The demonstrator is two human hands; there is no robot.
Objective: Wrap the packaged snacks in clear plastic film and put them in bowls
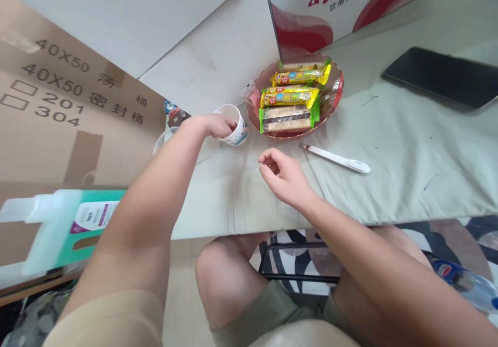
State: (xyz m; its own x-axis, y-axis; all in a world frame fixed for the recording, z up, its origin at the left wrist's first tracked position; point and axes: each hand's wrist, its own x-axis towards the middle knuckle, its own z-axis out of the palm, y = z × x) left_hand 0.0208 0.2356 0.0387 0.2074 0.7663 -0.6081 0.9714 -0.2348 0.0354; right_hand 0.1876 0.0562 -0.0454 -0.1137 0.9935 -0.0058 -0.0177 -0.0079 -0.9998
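Observation:
My left hand (220, 125) reaches over the near-left rim of a white printed paper cup (239, 135), its bent fingers dipping inside. The cup stands upright on the cloth-covered table; the fingertips and anything between them are hidden. My right hand (283, 175) hovers or rests just above the cloth, fingers curled toward the thumb, with nothing visible in it. Beyond it sits a reddish clear plastic dish (288, 135) of wrapped snack bars (290, 98). To the right of that hand lies a white-handled brush or pen-like tool (338, 159) with a dark tip.
A black phone (443, 77) lies at the far right. Cardboard box (42, 150) and green-liquid jug (78, 227) stand left, by a clear container (159, 142). White boxes (218, 51) rise behind. A plastic bottle (462, 282) is below the table edge at right.

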